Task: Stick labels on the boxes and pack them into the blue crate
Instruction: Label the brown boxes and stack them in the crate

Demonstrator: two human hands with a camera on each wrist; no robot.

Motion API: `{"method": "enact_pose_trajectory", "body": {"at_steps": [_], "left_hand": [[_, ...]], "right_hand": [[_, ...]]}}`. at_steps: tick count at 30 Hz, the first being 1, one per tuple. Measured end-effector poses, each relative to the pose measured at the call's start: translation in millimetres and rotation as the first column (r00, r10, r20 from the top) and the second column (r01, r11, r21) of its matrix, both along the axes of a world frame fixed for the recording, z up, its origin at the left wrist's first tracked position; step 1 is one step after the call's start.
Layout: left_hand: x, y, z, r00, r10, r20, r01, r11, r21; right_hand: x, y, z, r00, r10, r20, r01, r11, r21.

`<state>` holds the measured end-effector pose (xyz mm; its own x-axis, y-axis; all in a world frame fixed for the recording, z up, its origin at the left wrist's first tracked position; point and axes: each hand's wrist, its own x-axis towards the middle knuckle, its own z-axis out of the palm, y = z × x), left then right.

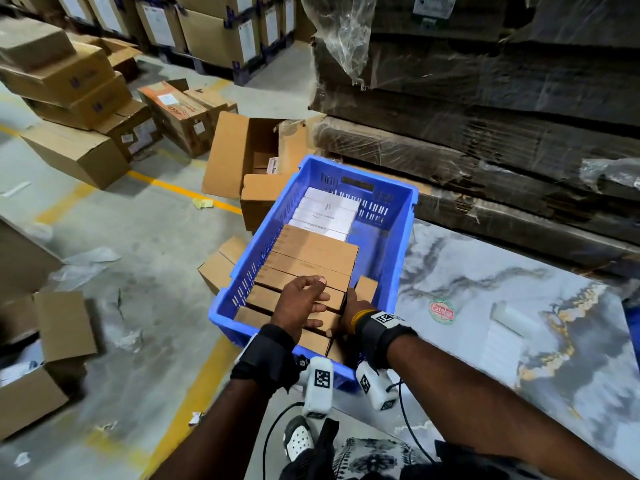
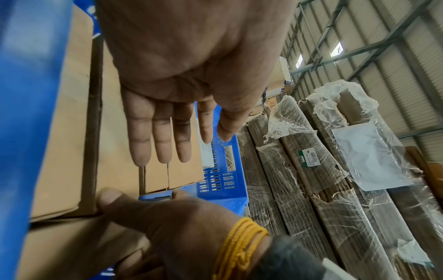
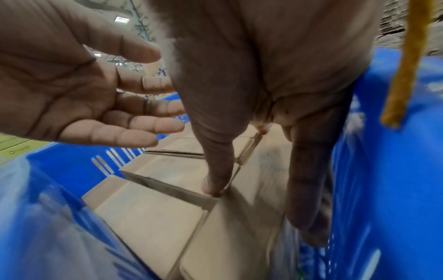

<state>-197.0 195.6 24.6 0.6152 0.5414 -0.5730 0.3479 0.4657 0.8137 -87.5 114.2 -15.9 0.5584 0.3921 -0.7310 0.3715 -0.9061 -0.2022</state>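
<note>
I am pressing my flat left hand (image 1: pixel 303 303) on brown cardboard boxes (image 1: pixel 311 258) nearly filling the blue slotted plastic crate (image 1: pixel 394 258); my right hand (image 1: pixel 349 315) is gripping one box's end.

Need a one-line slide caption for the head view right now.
Both hands, left hand open above and right hand at the row's end, settle brown boxes into the blue crate.

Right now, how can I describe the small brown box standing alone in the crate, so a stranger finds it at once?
Find the blue slotted plastic crate on the marble-patterned table. A row of long brown cardboard boxes lies flat along its left side. The small brown cardboard box stands upright and alone, in the gap right of that row, beside the right hand.
</note>
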Motion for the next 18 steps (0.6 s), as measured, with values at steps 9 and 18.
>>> {"method": "enact_pose_trajectory", "body": {"at_steps": [9, 18], "left_hand": [[6.7, -1.9, -3.0, 0.999, -0.039, -0.011, 0.039, 0.999, 0.003], [17.9, -19.8, -2.5, 0.995, -0.098, -0.005, 0.098, 0.994, 0.053]], "right_hand": [[-9.1, -3.9, 11.1, 0.995, 0.028, 0.095, -0.031, 0.999, 0.036], [-8.4, -25.7, 52.0, 0.913, 0.148, 0.38, -0.215, 0.966, 0.14]]}}
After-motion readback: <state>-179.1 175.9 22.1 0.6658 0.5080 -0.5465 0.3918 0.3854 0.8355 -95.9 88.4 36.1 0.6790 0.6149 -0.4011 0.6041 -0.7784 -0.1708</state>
